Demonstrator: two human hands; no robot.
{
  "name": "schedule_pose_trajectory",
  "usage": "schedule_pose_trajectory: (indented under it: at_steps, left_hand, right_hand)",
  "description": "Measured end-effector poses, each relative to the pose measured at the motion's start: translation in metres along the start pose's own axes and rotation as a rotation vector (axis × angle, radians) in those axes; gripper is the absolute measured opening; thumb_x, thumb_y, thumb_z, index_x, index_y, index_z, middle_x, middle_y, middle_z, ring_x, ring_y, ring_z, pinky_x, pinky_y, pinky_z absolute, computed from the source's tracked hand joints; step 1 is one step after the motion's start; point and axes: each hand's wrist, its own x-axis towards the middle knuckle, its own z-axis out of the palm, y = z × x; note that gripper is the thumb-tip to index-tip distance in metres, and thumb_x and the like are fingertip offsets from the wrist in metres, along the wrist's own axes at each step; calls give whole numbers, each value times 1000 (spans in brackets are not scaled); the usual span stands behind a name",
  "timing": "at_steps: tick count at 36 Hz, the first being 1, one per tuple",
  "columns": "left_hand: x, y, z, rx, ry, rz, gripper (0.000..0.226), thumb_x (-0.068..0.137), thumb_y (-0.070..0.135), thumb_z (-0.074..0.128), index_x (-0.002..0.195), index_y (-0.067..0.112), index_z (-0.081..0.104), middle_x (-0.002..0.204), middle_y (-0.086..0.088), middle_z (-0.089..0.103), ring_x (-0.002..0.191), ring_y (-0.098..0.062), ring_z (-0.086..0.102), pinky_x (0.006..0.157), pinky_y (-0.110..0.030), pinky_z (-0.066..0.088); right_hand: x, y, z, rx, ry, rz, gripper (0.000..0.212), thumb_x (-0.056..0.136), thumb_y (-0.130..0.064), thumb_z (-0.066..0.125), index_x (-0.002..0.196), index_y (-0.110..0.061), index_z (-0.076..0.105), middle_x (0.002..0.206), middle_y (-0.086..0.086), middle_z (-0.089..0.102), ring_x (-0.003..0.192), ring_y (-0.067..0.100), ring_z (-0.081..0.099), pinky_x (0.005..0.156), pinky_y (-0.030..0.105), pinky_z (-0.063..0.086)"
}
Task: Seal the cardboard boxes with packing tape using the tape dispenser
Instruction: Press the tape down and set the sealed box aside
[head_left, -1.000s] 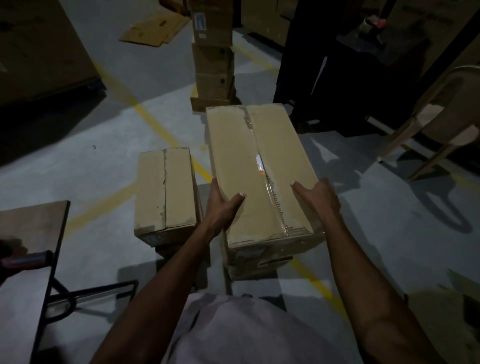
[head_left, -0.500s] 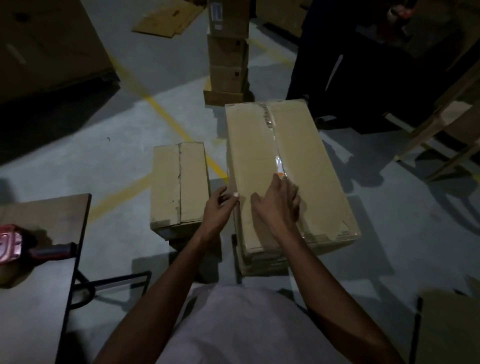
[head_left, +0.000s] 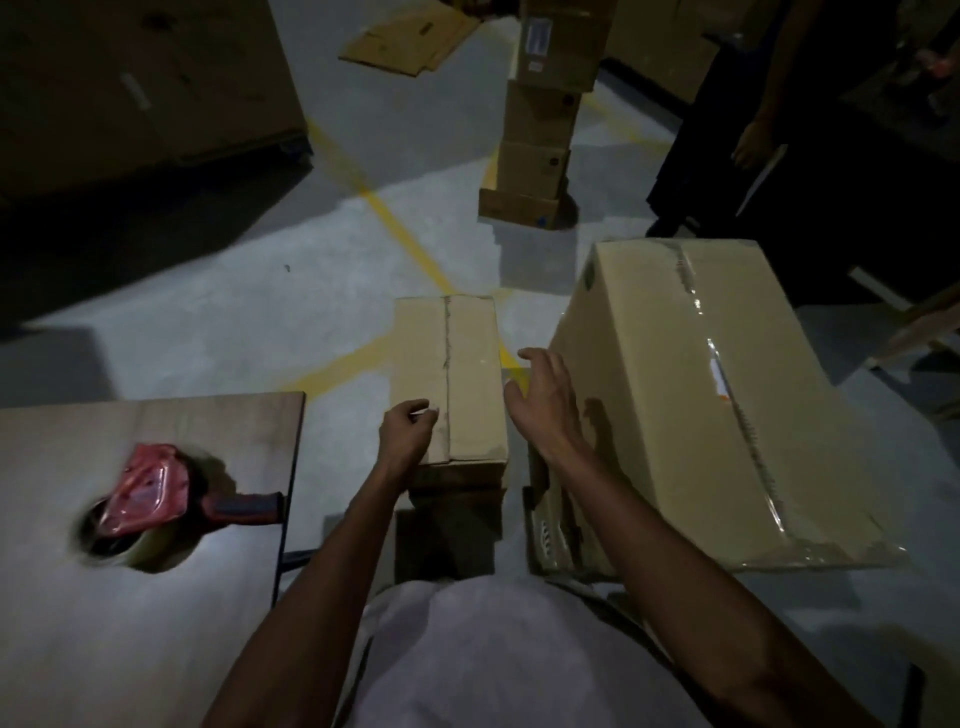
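Observation:
A small cardboard box (head_left: 467, 374) stands on the floor in front of me, its top flaps closed along a bare centre seam. My left hand (head_left: 408, 434) grips its near left corner with curled fingers. My right hand (head_left: 545, 405) is open with spread fingers in the gap between the small box and the large box (head_left: 675, 415). The large box stands tilted on the right with clear tape along its top seam. The red tape dispenser (head_left: 150, 493) lies on the table (head_left: 104, 649) at my left, with neither hand on it.
A tall stack of cartons (head_left: 540, 119) stands straight ahead, with flattened cardboard (head_left: 410, 36) on the floor behind it. Another person (head_left: 753, 140) stands at the far right. A big dark carton (head_left: 130, 83) fills the upper left. Yellow lines cross the grey floor.
Both hands have left the large taped box and moved left to the small box. The view has swung left, bringing the table and tape dispenser into fuller view.

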Motion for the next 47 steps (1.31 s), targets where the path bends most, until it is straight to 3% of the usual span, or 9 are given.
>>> schedule_pose_trajectory:
  at_steps: [9, 11, 13, 16, 18, 20, 25, 31, 47]
  left_hand:
    - [61, -46, -41, 50, 28, -204, 47, 100, 26, 64, 140, 3, 56, 135, -22, 61, 118, -37, 61, 97, -44, 54]
    - [74, -60, -41, 55, 32, -240, 49, 99, 28, 64, 140, 3, 56, 139, -21, 58, 122, -35, 59, 95, -34, 48]
    - [89, -76, -38, 73, 22, -277, 51, 99, 28, 65, 141, 2, 55, 143, -20, 56, 127, -34, 56, 96, -29, 43]
    - [115, -108, -26, 89, 2, -347, 55, 99, 30, 65, 145, 3, 51, 145, -20, 54, 130, -34, 53, 104, -34, 44]
    - [139, -131, -16, 83, -10, -383, 59, 99, 30, 65, 148, 3, 45, 144, -22, 54, 130, -34, 54, 105, -36, 45]
    - [165, -154, -7, 59, -3, -412, 65, 99, 29, 65, 152, 3, 39, 148, -23, 49, 134, -35, 51, 108, -39, 44]
    - [213, -209, 12, 70, 15, -505, 75, 99, 35, 64, 154, -2, 29, 157, -22, 38, 141, -38, 42, 106, -37, 42]
    - [240, -248, 30, -64, -69, -568, 51, 95, 36, 70, 127, -3, 63, 122, -18, 69, 111, -32, 66, 88, -36, 51]
    - [191, -144, -1, -199, 309, -163, 50, 92, 25, 75, 113, 9, 31, 124, -22, 56, 110, -36, 61, 92, -47, 56]
  right_hand:
    - [52, 22, 70, 23, -365, 385, 53, 106, -24, 58, 151, -1, 42, 130, 18, 57, 123, 36, 57, 99, 41, 47]
    - [67, 41, 94, 45, -381, 503, 16, 107, -24, 58, 117, -12, 56, 99, 9, 48, 90, 26, 55, 87, 38, 44]
    - [80, 62, 123, 40, -393, 584, 36, 107, -28, 56, 80, -28, 32, 81, -4, 25, 67, 11, 31, 73, 33, 34]
    - [94, 88, 161, 41, -443, 665, 26, 109, -34, 52, 126, -15, 56, 113, 7, 51, 103, 22, 54, 87, 33, 44]
    - [104, 108, 192, 60, -428, 706, 68, 109, -35, 54, 162, -2, 27, 162, 17, 36, 146, 34, 40, 115, 40, 39]
    - [115, 126, 221, 90, -351, 746, 79, 106, -36, 59, 164, 0, 19, 170, 16, 25, 153, 37, 31, 120, 42, 35]
    - [127, 171, 275, 216, -326, 903, 98, 101, -40, 67, 165, 0, 5, 172, 15, 20, 155, 36, 28, 119, 41, 33]
    - [129, 205, 297, 326, -304, 951, 111, 92, -46, 77, 165, -1, 7, 172, 12, 20, 155, 33, 28, 122, 44, 36]
    - [131, 128, 226, 331, 32, 638, 50, 90, -26, 75, 124, -11, 41, 122, 13, 58, 108, 33, 59, 92, 51, 57]
